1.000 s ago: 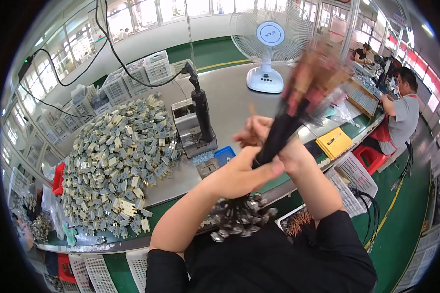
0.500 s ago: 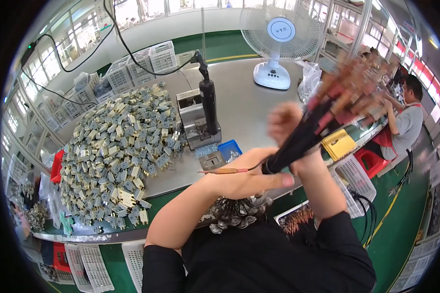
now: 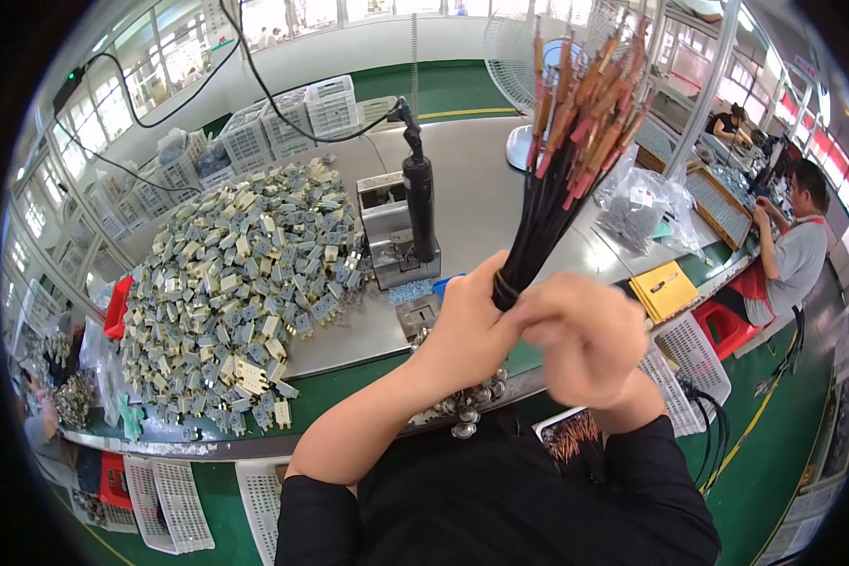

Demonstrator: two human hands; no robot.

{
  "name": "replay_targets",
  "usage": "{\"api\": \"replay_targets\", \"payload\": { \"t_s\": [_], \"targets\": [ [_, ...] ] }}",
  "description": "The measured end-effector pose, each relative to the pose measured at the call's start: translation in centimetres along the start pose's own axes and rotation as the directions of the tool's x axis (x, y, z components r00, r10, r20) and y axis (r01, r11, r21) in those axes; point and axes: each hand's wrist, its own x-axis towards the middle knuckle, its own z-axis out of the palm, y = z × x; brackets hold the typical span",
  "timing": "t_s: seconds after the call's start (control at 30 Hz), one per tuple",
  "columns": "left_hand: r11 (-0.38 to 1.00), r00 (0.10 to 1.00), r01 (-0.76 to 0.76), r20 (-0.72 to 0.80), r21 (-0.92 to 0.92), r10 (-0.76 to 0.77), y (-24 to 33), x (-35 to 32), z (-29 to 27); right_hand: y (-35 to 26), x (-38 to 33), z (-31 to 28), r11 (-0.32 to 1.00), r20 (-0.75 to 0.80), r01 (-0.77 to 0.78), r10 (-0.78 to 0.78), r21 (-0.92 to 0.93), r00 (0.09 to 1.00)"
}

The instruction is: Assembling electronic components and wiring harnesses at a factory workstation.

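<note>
Above the bench [image 3: 481, 208], both hands [image 3: 528, 330] gripping wire bundle [image 3: 561, 160].

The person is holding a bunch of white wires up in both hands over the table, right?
Not quite. The wires are black with orange and pink tips, not white. The head view shows the left hand and right hand holding the bunch up over the table.

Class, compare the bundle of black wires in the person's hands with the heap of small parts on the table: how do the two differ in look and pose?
The wire bundle is long, black and thin with orange-red tips; the heap of parts is short, blocky and grey and yellowish. The bundle stands upright in the air, gripped by the left hand with the right hand beside it; the heap lies spread loose on the table. Both hold many alike pieces.
</note>
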Motion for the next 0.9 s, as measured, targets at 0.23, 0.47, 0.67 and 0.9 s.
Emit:
{"api": "replay_targets", "payload": {
  "t_s": [0.23,0.47,0.67,0.9],
  "targets": [
    [0.832,0.913,0.405,0.112,-0.380,-0.393,-0.7,0.8,-1.3,1.3,-3.6,1.8,0.911,-0.032,-0.275,0.298,0.306,0.954],
    [0.532,0.852,0.520,0.356,-0.668,-0.384,-2.3,0.0,-2.5,4.2,-5.2,3.8,0.119,0.144,-0.343,0.746,0.932,0.650],
    [0.455,0.829,0.559,0.489,-0.693,-0.272,-3.2,0.0,-1.7,4.6,-4.5,4.4,-0.109,0.298,-0.369,0.810,0.923,0.505],
    [0.264,0.757,0.607,0.647,-0.750,0.098,-6.0,1.1,-2.6,4.9,-3.1,6.0,0.303,0.131,-0.524,0.759,0.796,0.637]
  ]
}}
